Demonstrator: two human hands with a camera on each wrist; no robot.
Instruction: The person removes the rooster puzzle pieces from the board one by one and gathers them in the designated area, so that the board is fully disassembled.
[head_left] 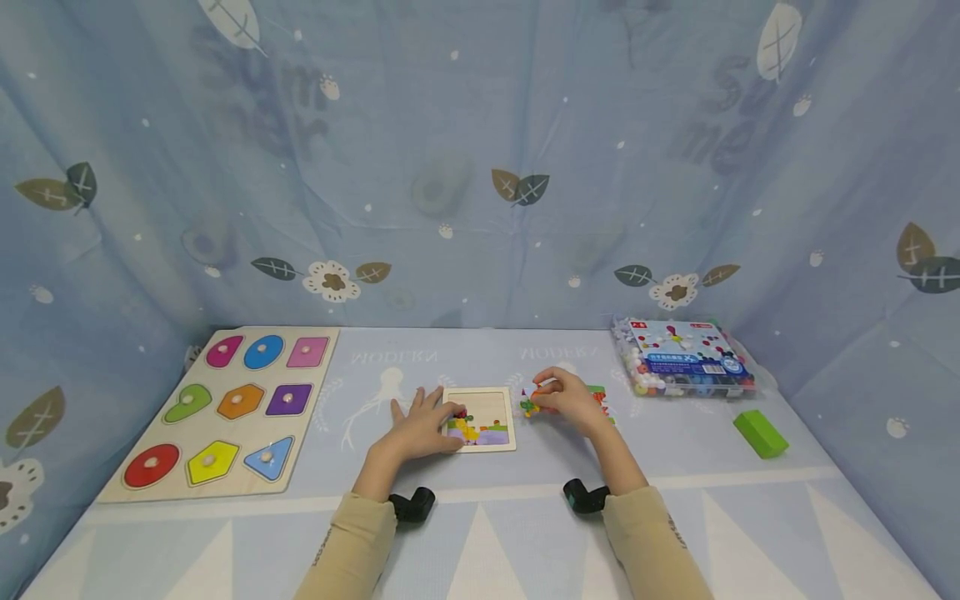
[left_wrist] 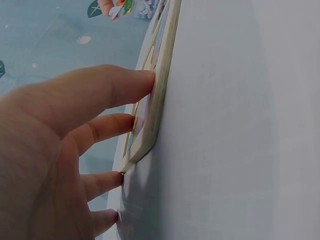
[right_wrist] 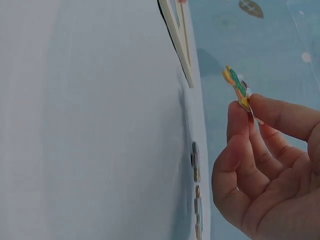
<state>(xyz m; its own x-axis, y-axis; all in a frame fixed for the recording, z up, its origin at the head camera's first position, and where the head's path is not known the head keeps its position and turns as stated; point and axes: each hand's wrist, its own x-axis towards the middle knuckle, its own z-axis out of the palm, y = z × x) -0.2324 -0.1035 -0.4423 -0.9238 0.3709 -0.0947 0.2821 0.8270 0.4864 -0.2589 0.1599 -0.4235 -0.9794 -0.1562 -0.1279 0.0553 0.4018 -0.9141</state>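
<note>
A small wooden puzzle tray (head_left: 491, 407) lies in the middle of the table, with colourful jigsaw pieces (head_left: 472, 431) along its lower part. My left hand (head_left: 418, 430) rests on the tray's left side, fingers spread. In the left wrist view its thumb (left_wrist: 132, 86) touches the near rim and the index finger reaches over the pieces. Just right of the tray, my right hand (head_left: 573, 403) pinches a jigsaw piece (right_wrist: 238, 89) between thumb and fingertips, raised above the table. More loose pieces (right_wrist: 196, 162) lie under and beside that hand, partly hidden by it in the head view.
A wooden board (head_left: 176, 442) with knobbed coloured shapes lies at the left. At the back right sits a clear plastic box (head_left: 678, 362) of coloured beads, with a green block (head_left: 761, 433) in front. Blue printed cloth (head_left: 450, 125) hangs behind the table.
</note>
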